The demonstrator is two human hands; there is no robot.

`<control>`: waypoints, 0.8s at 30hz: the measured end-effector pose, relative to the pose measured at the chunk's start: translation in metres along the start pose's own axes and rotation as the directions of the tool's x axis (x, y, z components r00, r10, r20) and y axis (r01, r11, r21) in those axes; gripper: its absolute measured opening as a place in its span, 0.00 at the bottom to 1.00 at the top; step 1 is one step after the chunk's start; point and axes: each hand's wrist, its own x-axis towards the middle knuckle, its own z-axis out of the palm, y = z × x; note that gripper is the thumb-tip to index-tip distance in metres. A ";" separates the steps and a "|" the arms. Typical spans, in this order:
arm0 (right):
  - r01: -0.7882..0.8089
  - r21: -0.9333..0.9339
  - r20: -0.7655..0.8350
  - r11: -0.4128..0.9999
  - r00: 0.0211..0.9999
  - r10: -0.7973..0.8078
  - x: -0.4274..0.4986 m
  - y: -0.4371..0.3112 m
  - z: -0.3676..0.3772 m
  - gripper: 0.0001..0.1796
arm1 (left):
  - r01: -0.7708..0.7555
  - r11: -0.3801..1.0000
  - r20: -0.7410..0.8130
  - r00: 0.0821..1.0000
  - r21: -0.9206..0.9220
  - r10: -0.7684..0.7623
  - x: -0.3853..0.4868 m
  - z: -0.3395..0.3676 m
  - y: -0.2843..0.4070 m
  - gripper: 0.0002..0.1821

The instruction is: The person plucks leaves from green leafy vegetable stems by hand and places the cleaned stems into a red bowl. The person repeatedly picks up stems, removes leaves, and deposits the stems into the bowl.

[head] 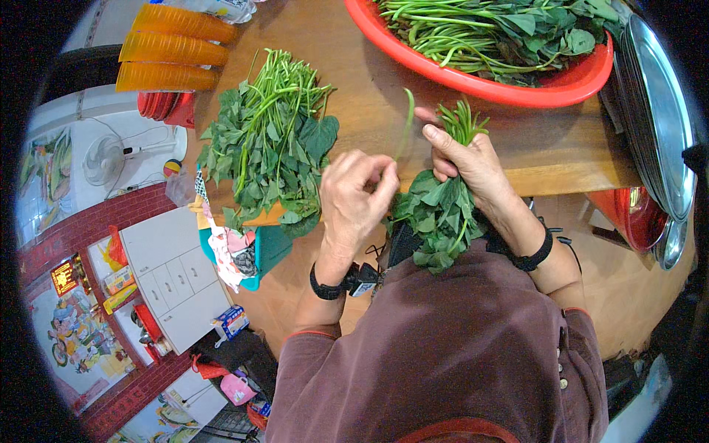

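Note:
My right hand (468,160) is closed around a bunch of leafy greens (440,213). The cut stem ends stick up above the thumb, and heart-shaped leaves hang below the fist towards my shirt. Between the thumb and forefinger of my left hand (357,188) is the lower end of a single green stem (409,116), partly blurred and curved at its top. Left of that hand, a pile of leafy greens (271,138) lies on the wooden table (382,105), its stems pointing away from me. A red plastic basin (471,83) beyond my right hand holds more long-stemmed greens (498,33).
Stacked metal trays (659,116) stand at the right table edge. Amber plastic cups (174,50) and red containers (166,108) sit at the far left. Below the left table edge is a teal bin (271,252) with cloth or plastic over its rim. White cabinets (174,277) stand farther left.

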 end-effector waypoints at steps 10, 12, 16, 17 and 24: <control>-0.033 0.010 0.030 0.999 0.999 0.033 -0.003 -0.001 -0.003 0.14 | 0.093 0.994 0.048 0.995 -0.062 -0.090 0.004 -0.005 -0.009 0.06; -0.028 -0.033 0.035 0.999 0.999 0.030 -0.003 0.000 -0.005 0.15 | 0.180 0.962 -0.084 0.983 0.204 -0.166 0.017 -0.008 -0.025 0.10; 0.000 -0.048 0.048 0.999 0.999 0.002 0.000 0.002 -0.008 0.16 | 0.338 0.811 -0.186 0.941 0.477 -0.283 0.032 -0.010 -0.052 0.14; 0.010 -0.037 0.024 0.999 1.000 -0.010 0.001 0.003 -0.008 0.16 | 0.330 0.810 -0.193 0.944 0.484 -0.269 0.033 -0.009 -0.057 0.13; 0.003 0.119 0.031 0.993 0.999 -0.007 0.005 0.012 -0.006 0.15 | 0.371 0.840 -0.222 0.926 0.397 -0.304 0.031 -0.006 -0.062 0.10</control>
